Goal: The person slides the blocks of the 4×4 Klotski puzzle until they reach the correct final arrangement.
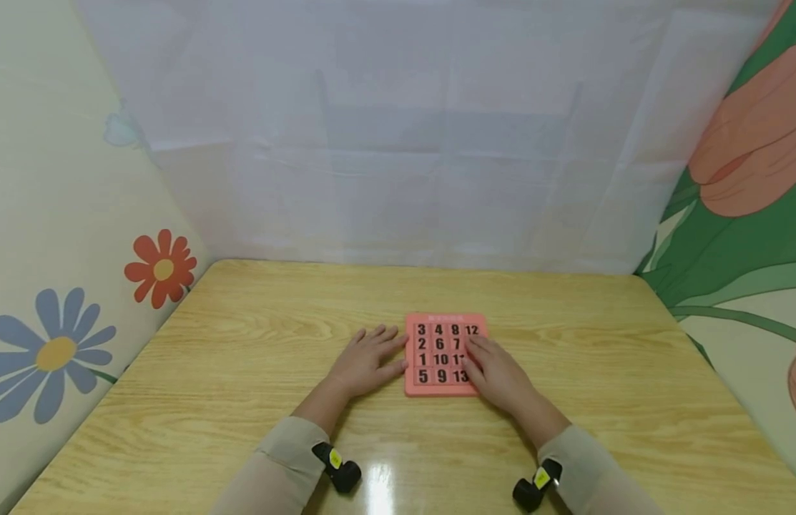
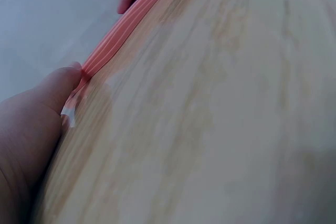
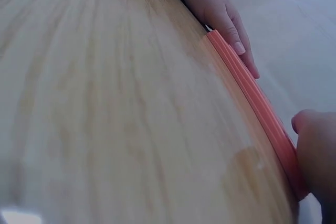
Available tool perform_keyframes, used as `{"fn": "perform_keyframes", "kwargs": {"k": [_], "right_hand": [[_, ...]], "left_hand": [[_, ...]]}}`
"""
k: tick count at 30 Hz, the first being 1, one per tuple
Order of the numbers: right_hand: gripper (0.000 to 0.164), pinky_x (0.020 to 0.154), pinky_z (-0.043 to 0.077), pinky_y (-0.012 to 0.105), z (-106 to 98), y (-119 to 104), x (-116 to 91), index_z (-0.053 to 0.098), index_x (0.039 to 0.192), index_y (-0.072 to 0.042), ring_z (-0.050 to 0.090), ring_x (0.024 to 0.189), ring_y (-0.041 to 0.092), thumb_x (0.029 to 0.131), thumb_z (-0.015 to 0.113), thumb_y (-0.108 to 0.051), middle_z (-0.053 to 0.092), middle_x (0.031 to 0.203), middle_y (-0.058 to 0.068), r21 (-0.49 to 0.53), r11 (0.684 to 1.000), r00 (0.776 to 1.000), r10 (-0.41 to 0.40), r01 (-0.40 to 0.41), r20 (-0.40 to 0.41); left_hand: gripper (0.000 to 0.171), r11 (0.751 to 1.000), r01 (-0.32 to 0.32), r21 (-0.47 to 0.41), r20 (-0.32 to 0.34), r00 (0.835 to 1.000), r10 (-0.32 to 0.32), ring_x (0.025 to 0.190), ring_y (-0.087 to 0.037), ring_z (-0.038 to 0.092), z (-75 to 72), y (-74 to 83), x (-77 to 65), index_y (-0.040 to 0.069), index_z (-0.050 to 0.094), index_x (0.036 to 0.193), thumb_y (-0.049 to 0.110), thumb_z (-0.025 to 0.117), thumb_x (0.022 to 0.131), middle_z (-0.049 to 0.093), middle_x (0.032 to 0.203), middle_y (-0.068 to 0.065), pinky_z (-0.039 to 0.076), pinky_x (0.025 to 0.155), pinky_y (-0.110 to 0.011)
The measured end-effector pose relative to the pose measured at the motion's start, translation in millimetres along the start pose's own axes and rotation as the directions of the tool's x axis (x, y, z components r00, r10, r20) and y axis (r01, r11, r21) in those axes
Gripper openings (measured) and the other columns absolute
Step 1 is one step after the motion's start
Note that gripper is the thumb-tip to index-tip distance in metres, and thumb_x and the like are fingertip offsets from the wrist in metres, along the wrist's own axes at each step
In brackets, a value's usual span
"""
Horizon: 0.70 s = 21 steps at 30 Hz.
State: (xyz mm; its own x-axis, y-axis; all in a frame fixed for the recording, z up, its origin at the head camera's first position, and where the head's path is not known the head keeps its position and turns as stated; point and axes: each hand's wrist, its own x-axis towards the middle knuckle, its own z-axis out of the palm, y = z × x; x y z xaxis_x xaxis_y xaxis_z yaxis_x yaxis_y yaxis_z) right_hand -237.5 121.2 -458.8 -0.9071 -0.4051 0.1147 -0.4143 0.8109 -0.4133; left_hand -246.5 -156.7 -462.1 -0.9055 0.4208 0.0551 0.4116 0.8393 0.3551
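Note:
A pink sliding number puzzle (image 1: 440, 352) lies flat on the table, with black numbers on its square tiles. My left hand (image 1: 368, 365) rests on the table at its left side, fingers spread and fairly straight, thumb and fingertips touching the frame. Over the right side lies my right hand (image 1: 503, 373), its fingers and thumb resting on the right-hand tiles and hiding most of that column below the 12. In the left wrist view, the thumb meets the puzzle's ridged pink edge (image 2: 123, 32). The right wrist view shows the same edge (image 3: 254, 100) between both hands.
The wood-grain table (image 1: 275, 307) reaches back to a white cloth (image 1: 436, 179). Flower-patterned panels stand at the left (image 1: 63, 214) and right (image 1: 739, 250). Each wrist wears a small black camera, one at the left (image 1: 340, 468) and one at the right (image 1: 536, 486).

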Motion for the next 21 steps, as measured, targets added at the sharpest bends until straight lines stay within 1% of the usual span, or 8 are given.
{"fn": "perform_keyframes", "kwargs": {"k": [10, 21], "right_hand": [[0.051, 0.12, 0.029, 0.049, 2, -1, -5, 0.048, 0.142, 0.002, 0.038, 0.143, 0.036, 0.102, 0.049, -0.03, 0.044, 0.151, 0.018, 0.008, 1.0, 1.0, -0.003, 0.003, -0.002], [0.05, 0.119, 0.031, 0.049, 4, -2, -14, 0.051, 0.14, 0.002, 0.04, 0.142, 0.035, 0.102, 0.05, -0.03, 0.046, 0.15, 0.018, -0.001, 1.0, 0.999, -0.017, 0.017, -0.029]], "left_hand": [[0.06, 1.0, -0.007, 0.001, 0.004, 1.0, 0.007, 0.15, -0.032, 0.024, -0.1, -0.7, 0.0, 0.021, 0.042, 0.15, 0.05, 0.05, 0.098, 0.035, 0.159, -0.007, 0.012, 0.124, -0.055], [0.06, 1.0, -0.006, -0.002, 0.002, 1.0, 0.006, 0.15, -0.031, 0.024, 0.0, -1.2, 0.3, 0.021, 0.042, 0.15, 0.051, 0.05, 0.098, 0.035, 0.159, -0.007, 0.012, 0.124, -0.055]]}}
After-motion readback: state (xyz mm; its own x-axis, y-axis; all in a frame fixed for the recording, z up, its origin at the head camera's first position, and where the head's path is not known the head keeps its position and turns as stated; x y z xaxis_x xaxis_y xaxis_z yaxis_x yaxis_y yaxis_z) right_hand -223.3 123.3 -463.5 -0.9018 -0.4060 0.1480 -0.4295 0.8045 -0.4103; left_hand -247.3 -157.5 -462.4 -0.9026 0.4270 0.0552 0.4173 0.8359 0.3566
